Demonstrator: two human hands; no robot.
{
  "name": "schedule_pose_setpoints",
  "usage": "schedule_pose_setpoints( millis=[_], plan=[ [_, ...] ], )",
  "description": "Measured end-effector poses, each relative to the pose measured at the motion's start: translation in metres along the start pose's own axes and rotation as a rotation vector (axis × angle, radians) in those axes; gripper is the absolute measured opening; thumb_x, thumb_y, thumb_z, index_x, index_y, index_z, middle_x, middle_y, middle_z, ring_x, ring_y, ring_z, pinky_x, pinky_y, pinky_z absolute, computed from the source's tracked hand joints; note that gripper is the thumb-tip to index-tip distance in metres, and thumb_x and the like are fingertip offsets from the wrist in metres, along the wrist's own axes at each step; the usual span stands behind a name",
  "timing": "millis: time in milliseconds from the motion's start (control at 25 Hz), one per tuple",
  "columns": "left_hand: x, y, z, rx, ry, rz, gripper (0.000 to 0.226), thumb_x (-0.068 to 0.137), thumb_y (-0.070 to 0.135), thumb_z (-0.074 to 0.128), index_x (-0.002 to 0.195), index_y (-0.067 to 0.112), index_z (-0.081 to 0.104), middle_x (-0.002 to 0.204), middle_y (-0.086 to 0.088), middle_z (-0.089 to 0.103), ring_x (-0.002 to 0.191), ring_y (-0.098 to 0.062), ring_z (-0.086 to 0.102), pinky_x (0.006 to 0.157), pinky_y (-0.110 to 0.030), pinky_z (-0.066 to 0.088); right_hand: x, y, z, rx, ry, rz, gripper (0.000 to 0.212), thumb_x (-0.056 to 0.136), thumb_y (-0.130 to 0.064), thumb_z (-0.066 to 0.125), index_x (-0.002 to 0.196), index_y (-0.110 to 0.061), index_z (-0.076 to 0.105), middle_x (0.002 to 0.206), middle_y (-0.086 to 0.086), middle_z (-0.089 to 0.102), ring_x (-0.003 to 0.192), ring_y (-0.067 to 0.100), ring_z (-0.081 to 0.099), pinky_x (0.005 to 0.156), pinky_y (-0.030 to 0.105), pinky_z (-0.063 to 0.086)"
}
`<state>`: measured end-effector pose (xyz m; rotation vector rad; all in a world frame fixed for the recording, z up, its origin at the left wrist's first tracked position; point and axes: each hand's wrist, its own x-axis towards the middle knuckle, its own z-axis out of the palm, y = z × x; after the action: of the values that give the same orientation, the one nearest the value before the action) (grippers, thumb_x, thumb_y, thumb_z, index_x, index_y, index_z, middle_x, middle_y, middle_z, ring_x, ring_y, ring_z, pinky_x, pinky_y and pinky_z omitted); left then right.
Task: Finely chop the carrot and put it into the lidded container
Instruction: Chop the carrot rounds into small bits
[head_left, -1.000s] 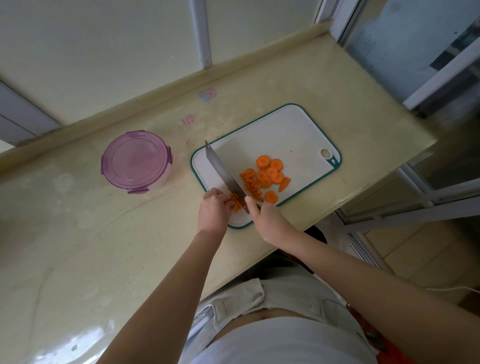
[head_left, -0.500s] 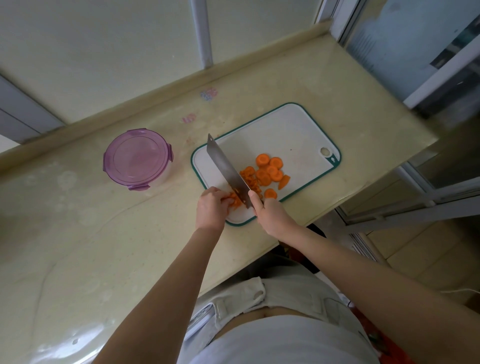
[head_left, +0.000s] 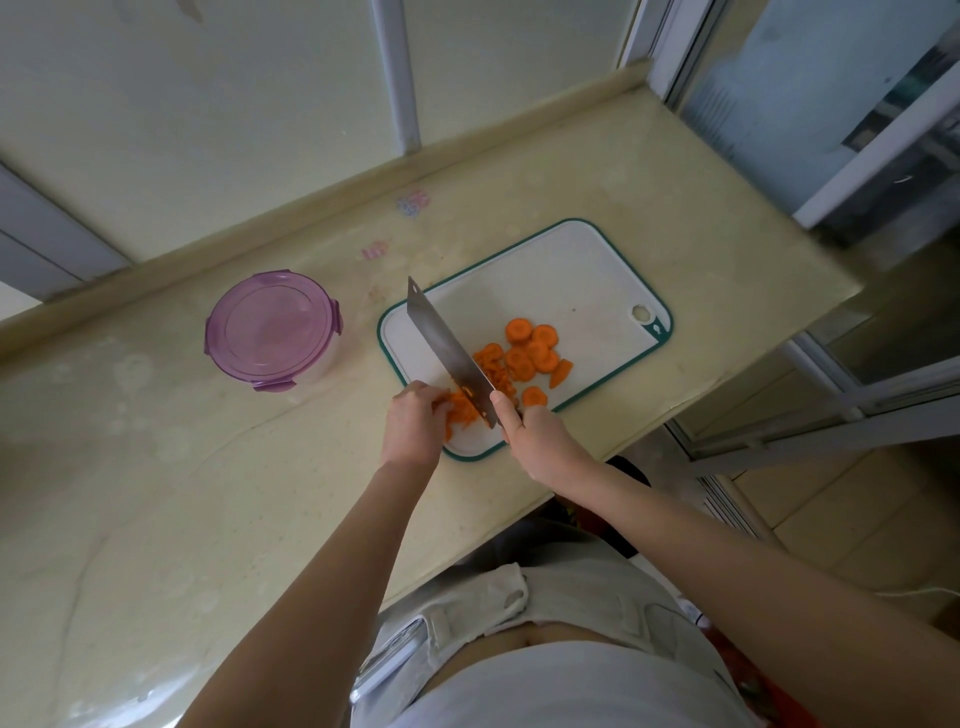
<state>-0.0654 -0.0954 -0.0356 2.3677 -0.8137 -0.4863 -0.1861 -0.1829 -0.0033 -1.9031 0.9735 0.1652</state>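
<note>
Beige countertop (head_left: 156, 493), one white cutting board (head_left: 545, 270) bearing carrot (head_left: 519, 358).
I log: right hand (head_left: 540, 441) wrapped round the knife (head_left: 447, 348) handle; left hand (head_left: 413, 428), fingers curled, holding chopped carrot beside the blade; round slices right of it; lidded container (head_left: 270, 330), closed, well left of the board.

We see a white top (head_left: 571, 691) at bottom centre, pale beige trousers (head_left: 576, 590) with belt loops, and a bare left hand (head_left: 413, 423) and right hand (head_left: 540, 439).
</note>
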Motion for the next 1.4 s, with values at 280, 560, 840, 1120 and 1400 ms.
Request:
schedule_pose_setpoints(
  millis=[280, 560, 840, 1120, 1400],
  plan=[
    [0.002, -0.001, 0.007, 0.039, 0.001, 0.017, 0.018, 0.089, 0.007, 0.057, 0.098, 0.005, 0.073, 0.095, -0.011, 0.063, 0.082, -0.021, 0.058, 0.072, -0.016, 0.039, 0.006, -0.002, 0.002, -0.088, -0.029, 0.016, 0.060, 0.100, -0.049, 0.025, 0.054, -0.011, 0.032, 0.052, 0.002, 0.037, 0.047, 0.013, 0.038, 0.047, 0.022, 0.030],
    [0.006, -0.004, 0.008, 0.038, -0.014, 0.026, 0.019, 0.085, 0.003, 0.059, 0.095, 0.007, 0.074, 0.094, -0.010, 0.064, 0.082, -0.023, 0.060, 0.074, -0.017, 0.041, 0.007, 0.000, 0.004, -0.029, -0.087, 0.037, 0.042, 0.098, -0.052, 0.027, 0.066, -0.027, 0.037, 0.066, -0.003, 0.044, 0.058, 0.006, 0.040, 0.056, 0.017, 0.033],
    [0.006, -0.001, 0.009, -0.027, -0.007, -0.048, 0.016, 0.086, 0.003, 0.059, 0.095, 0.001, 0.072, 0.097, -0.011, 0.062, 0.086, -0.023, 0.059, 0.074, -0.018, 0.041, 0.011, 0.004, 0.013, -0.057, 0.025, -0.013, 0.056, 0.100, -0.046, 0.030, 0.058, -0.009, 0.040, 0.056, 0.003, 0.045, 0.051, 0.014, 0.046, 0.051, 0.023, 0.038],
    [0.006, 0.002, 0.000, -0.139, 0.009, -0.112, 0.014, 0.086, 0.009, 0.063, 0.098, 0.006, 0.070, 0.098, -0.008, 0.064, 0.086, -0.015, 0.058, 0.065, -0.006, 0.039, 0.014, 0.007, 0.003, 0.010, 0.005, 0.005, 0.062, 0.099, -0.051, 0.026, 0.056, -0.008, 0.038, 0.049, 0.002, 0.037, 0.045, 0.015, 0.038, 0.054, 0.029, 0.034],
    [0.008, -0.002, 0.003, -0.054, 0.014, -0.086, 0.021, 0.088, 0.012, 0.061, 0.105, 0.005, 0.069, 0.100, -0.010, 0.059, 0.093, -0.022, 0.055, 0.077, -0.016, 0.036, 0.007, 0.004, -0.003, 0.022, 0.021, 0.008, 0.059, 0.098, -0.051, 0.027, 0.061, -0.007, 0.041, 0.050, 0.001, 0.039, 0.046, 0.014, 0.040, 0.053, 0.028, 0.036]
  ],
)
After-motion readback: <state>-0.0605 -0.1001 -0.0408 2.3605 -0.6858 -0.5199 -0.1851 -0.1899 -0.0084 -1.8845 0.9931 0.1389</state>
